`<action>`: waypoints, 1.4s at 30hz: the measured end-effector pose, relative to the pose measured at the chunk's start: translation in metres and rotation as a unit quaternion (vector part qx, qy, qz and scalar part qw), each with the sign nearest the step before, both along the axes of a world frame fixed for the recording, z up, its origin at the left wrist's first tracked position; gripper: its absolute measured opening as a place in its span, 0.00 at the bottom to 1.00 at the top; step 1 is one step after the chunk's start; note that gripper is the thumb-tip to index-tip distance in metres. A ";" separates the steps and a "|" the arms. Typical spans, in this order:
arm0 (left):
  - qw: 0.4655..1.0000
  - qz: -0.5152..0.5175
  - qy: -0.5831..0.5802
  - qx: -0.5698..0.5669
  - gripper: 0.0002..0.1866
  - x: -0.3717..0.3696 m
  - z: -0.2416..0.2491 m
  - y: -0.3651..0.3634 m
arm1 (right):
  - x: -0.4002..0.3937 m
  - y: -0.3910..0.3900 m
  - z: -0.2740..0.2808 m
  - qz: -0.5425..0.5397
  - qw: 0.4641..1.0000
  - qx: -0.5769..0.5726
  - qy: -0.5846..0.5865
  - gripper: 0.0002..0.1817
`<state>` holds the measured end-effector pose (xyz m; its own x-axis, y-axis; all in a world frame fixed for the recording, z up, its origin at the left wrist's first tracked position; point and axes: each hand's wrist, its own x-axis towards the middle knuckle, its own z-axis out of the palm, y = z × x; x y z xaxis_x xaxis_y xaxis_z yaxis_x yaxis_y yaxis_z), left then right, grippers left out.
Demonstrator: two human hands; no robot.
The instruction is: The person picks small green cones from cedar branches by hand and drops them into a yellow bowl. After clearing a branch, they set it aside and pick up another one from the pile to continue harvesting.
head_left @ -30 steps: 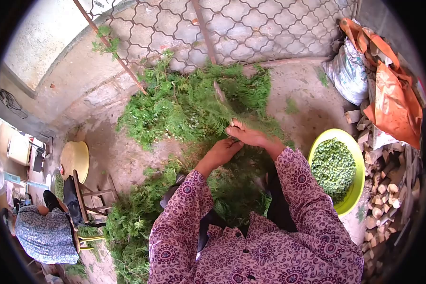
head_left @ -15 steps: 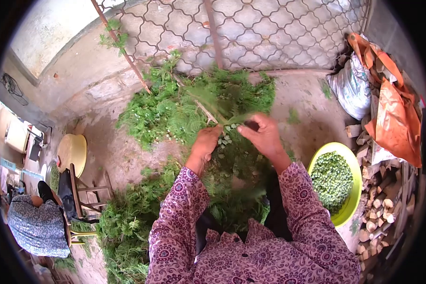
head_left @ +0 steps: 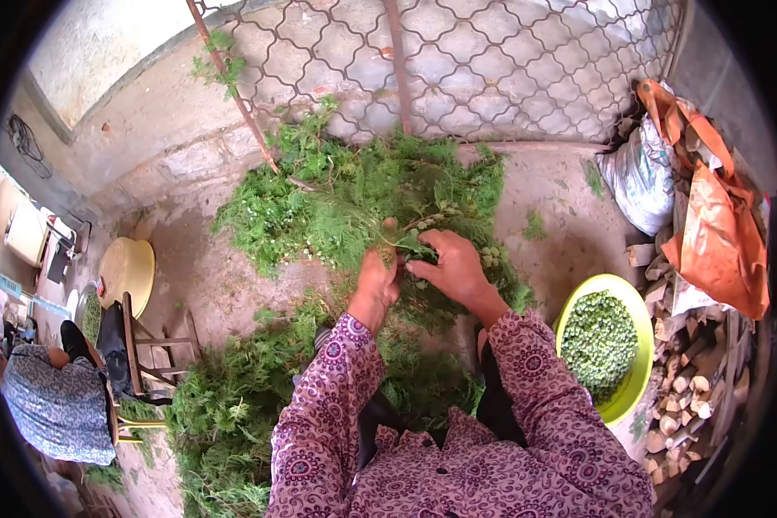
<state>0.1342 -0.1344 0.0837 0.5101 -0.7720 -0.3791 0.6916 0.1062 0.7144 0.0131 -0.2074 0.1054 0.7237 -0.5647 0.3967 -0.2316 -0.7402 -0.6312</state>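
Note:
My left hand [head_left: 376, 281] is closed around the stem of a feathery evergreen branch [head_left: 347, 226], in front of my body. The branch spreads up and away from it over a heap of similar greenery. Close beside it, my right hand [head_left: 454, 266] has thumb and fingers pinched on the same branch, where small pale-green pods or cones cluster. The fingertips partly hide what lies between them. To the right stands a yellow-green basin [head_left: 632, 380], holding many small round green pieces [head_left: 603, 341].
Cut greenery [head_left: 224, 423] lies around my feet and against a metal lattice [head_left: 509, 78]. Split firewood [head_left: 686, 397], a white sack [head_left: 639, 177] and an orange bag [head_left: 723, 250] line the right. Left are a seated person [head_left: 56, 406], a wooden stool [head_left: 160, 345] and a tan basin [head_left: 129, 272].
My hands have moved a little lower and closer together. The branch, blurred before, shows more clearly, and my right hand has come in toward my left. The view has tilted slightly.

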 end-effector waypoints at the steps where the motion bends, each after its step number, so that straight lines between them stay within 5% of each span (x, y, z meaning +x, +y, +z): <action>1: 0.999 -0.005 0.036 -0.020 0.15 0.000 0.002 0.000 | 0.001 0.001 -0.001 -0.007 1.000 0.001 -0.007 0.20; 14: 0.998 -0.028 -0.053 -0.015 0.13 -0.005 -0.009 -0.001 | 0.005 -0.001 0.003 -0.001 0.997 0.062 0.054 0.20; 16: 0.990 -0.065 -0.102 0.078 0.12 -0.004 -0.002 0.001 | 0.004 -0.004 -0.001 0.013 0.995 0.102 0.011 0.20; 34: 0.998 -0.026 -0.053 0.001 0.12 -0.017 -0.017 -0.004 | -0.009 -0.016 0.006 0.117 0.981 0.152 0.035 0.19; 42: 0.997 -0.029 -0.037 0.056 0.11 -0.007 -0.027 -0.008 | -0.012 -0.003 0.010 0.132 0.978 0.163 0.020 0.15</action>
